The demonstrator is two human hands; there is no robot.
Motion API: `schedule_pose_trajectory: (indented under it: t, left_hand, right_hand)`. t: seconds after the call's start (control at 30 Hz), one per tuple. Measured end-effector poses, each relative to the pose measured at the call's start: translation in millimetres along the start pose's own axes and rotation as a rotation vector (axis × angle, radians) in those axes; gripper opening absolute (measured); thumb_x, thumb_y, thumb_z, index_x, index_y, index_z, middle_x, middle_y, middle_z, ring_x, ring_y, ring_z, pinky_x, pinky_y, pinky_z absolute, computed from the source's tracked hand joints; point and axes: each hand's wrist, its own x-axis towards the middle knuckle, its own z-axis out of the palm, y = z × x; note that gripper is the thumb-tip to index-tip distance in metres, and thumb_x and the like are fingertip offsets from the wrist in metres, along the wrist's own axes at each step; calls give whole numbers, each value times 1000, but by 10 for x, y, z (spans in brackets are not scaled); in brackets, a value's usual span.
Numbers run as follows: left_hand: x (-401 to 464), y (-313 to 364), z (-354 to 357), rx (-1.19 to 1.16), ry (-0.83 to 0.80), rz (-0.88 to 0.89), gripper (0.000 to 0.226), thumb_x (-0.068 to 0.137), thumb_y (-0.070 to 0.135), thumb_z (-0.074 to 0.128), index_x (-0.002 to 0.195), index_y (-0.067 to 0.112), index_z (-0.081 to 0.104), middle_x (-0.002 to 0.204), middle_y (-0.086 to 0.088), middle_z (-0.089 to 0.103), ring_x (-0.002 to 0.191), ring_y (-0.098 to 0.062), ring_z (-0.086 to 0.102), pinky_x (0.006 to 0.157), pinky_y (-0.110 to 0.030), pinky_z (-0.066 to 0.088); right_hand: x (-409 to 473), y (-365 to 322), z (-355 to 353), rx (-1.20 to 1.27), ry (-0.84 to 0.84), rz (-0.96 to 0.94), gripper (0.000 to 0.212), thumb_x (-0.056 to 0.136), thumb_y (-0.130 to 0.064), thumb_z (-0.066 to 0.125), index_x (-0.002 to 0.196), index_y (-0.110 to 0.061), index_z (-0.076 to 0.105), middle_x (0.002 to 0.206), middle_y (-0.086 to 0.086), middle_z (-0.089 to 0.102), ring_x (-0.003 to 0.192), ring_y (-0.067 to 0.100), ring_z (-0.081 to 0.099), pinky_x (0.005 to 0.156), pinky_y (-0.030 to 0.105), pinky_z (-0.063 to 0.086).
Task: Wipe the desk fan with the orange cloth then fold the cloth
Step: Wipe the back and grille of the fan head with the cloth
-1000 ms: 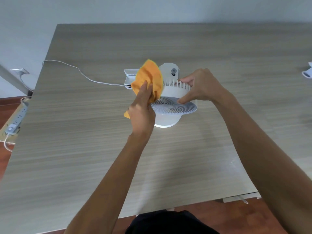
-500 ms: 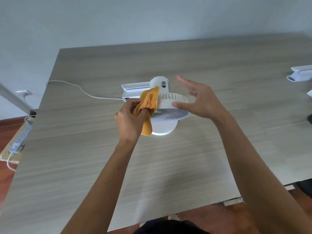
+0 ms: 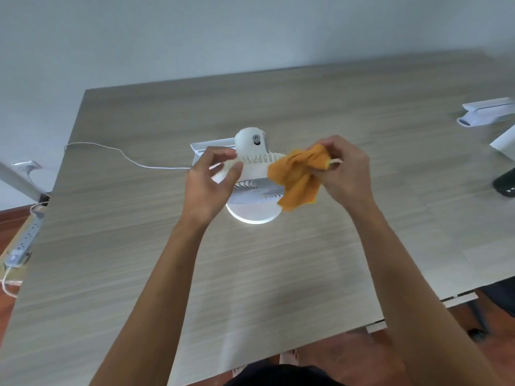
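**Orange cloth in the right hand at the fan's right side, left hand loose at its left rim**

Head view: A small white plastic desk fan (image 3: 254, 174) stands on its round base near the middle of a pale wood-grain desk (image 3: 278, 274), its ribbed grille head tilted so the face points down and toward the camera. The right hand (image 3: 347, 174) is closed around a crumpled orange cloth (image 3: 299, 178), pinching it between thumb and fingers near the cloth's upper right corner. The cloth hangs down and to the left of that hand, draped against the right side of the fan's grille and covering part of the rim there; its lower edge falls in front of the right edge of the base. A thin yellow-green edge shows on the cloth's lower right.

The left hand (image 3: 207, 188) is half open, fingers curled and spread, holding nothing. Its fingertips sit at the left rim of the grille; whether they press on the rim is hard to tell.

Behind the fan lies a flat white tray-like piece (image 3: 207, 146), and a thin white cable (image 3: 125, 156) runs from there off the left side of the desk. A white power strip (image 3: 26, 240) lies on the floor to the left. At the far right edge of the desk are a white clip-shaped object (image 3: 486, 111) and a dark object (image 3: 505, 186), partly cut off.
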Motion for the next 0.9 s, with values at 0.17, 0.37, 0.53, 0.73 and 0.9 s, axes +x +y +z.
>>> schedule_pose_trajectory:
  t: [0.17,0.37,0.53,0.73,0.9]
  left_hand:
    - [187,-254,-6,480,-281,117,75,66,32,86,133,25,55,132,3,57,122,-19,49,97,-22,32]
    - [319,-311,130,487,-248,195,61,69,31,85,125,19,63,120,-6,66,110,-23,60,88,-19,36]
    - [419,-336,175,471,-248,198,59,79,33,77,132,14,59,127,-12,63,115,-28,59,95,-25,38]
    - [472,-359,229,496,-237,248,52,89,25,67,135,4,53,131,-18,59,123,-36,52,105,-41,38]
    - [516,-389,216,481,-229,257,50,90,21,67,134,2,54,128,-20,60,122,-36,54,104,-39,38]
  right_hand:
    - [73,259,-222,331,296,223,40,73,6,68,106,-14,57,89,-4,71,82,4,68,76,18,52]
    - [-14,438,-38,336,118,247,37,71,9,73,100,-12,65,88,-6,69,80,-1,66,73,16,51]
    - [-76,457,273,209,81,127,38,78,5,62,113,-11,66,103,-7,69,97,5,63,80,16,48]
    - [-25,499,573,157,-12,173,50,85,-16,48,133,-32,44,92,-25,65,85,-10,60,72,8,44]
    - [41,595,808,42,-131,45,74,86,-35,64,148,-28,25,146,-4,44,130,12,45,103,34,42]
